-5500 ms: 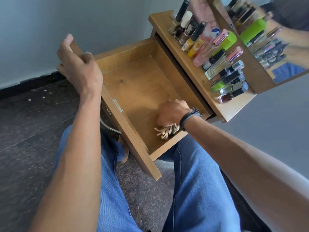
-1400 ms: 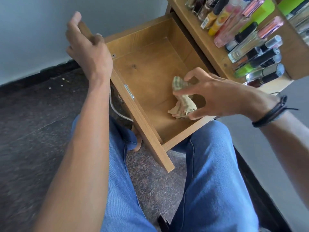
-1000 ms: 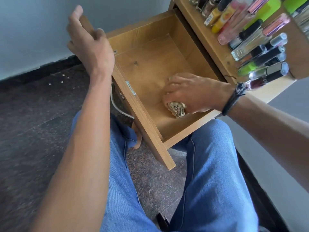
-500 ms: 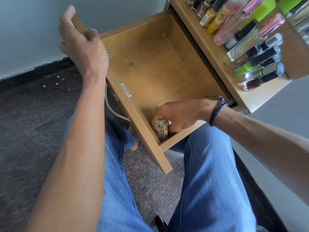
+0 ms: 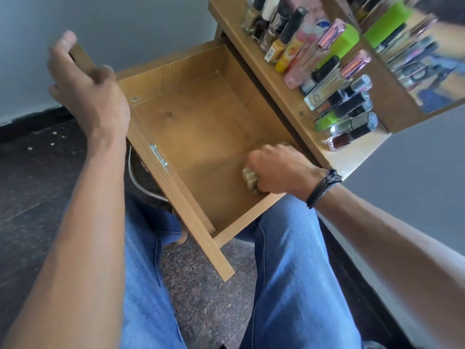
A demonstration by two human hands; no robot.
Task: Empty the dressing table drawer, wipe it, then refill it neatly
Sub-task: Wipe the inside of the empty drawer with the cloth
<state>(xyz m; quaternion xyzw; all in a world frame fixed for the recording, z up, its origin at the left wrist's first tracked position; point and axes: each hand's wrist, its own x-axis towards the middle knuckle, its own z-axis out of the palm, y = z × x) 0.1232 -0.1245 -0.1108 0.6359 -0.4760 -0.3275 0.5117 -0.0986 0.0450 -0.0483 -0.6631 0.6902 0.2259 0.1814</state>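
Head view: we look down on the left hand (image 5: 93,96) at ten o'clock in the frame, forearm running up from seven o'clock. It is clasped round the far end of the drawer front (image 5: 201,235), with one fingertip standing above the wood; motion blur hides how the other fingers lie.

The right hand (image 5: 274,170) reaches in from four o'clock, a dark wristband (image 5: 323,188) at the wrist, knuckles up and fingers curled tight on a bunched cloth (image 5: 249,178) – only a wad of it shows at the hand's nine o'clock side.

The drawer (image 5: 201,122) is pulled out over the person's jeans (image 5: 297,273). Its wooden floor lies bare from the cloth towards eleven o'clock, so the room for moving runs that way. The near side wall runs just beside the fist at six o'clock, and the dressing table top (image 5: 241,39) overhangs at two o'clock.

The cloth is pressed to the drawer floor under the right hand, in the corner nearest the table – well apart from the left hand, with the drawer's whole floor between them.

Bottles (image 5: 327,71) crowd the table top at one o'clock, in front of a mirror (image 5: 415,59). A metal latch (image 5: 158,154) sits on the inside of the drawer front.
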